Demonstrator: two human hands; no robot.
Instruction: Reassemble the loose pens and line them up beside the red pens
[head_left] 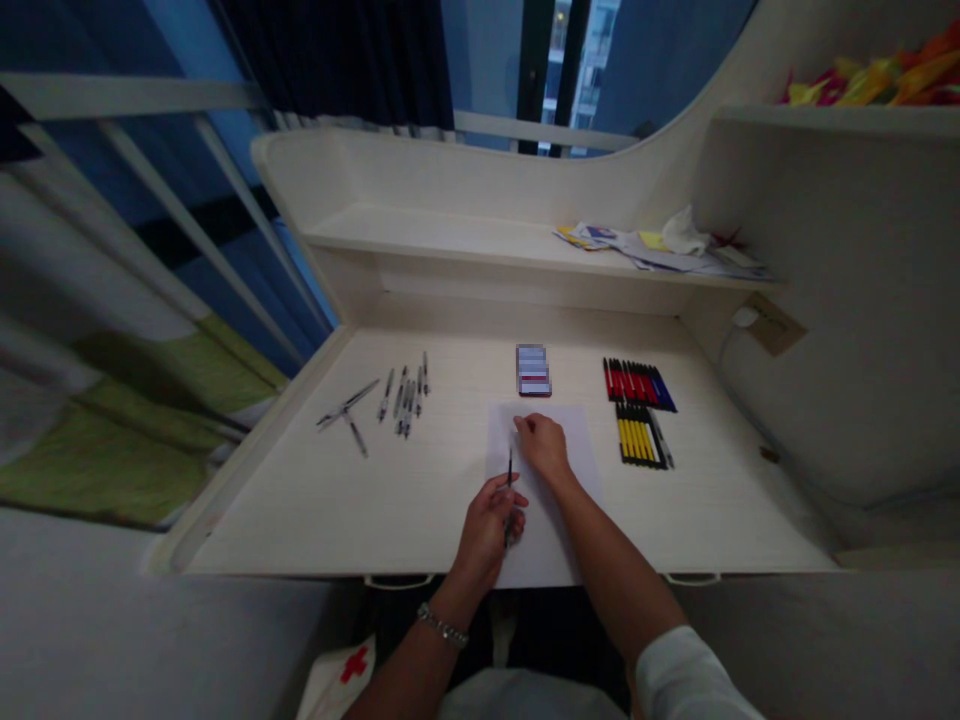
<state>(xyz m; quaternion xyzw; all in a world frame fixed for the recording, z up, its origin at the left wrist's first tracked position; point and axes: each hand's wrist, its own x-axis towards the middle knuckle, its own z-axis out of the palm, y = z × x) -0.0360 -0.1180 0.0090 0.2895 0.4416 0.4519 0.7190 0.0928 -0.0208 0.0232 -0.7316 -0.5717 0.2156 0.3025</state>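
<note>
My left hand (491, 520), below a silver bracelet, is closed around a slim dark pen (510, 470) that points away from me. Just beyond the pen's far end, the fingertips of my right hand (543, 445) are pinched together; whatever they hold is too small to make out. Both hands are over a white sheet of paper (577, 430) lying at the desk's front edge. To the left lies a loose group of clear pens with black parts (407, 400). Farther left, several more pens (346, 412) lie crossed.
A phone (533, 371) with a lit screen lies beyond the paper. On the right are rows of red and blue pens (637, 385) and yellow pens (636, 437). Papers (637, 245) and a crumpled tissue rest on the shelf (450, 240) at the back of the white desk (285, 520).
</note>
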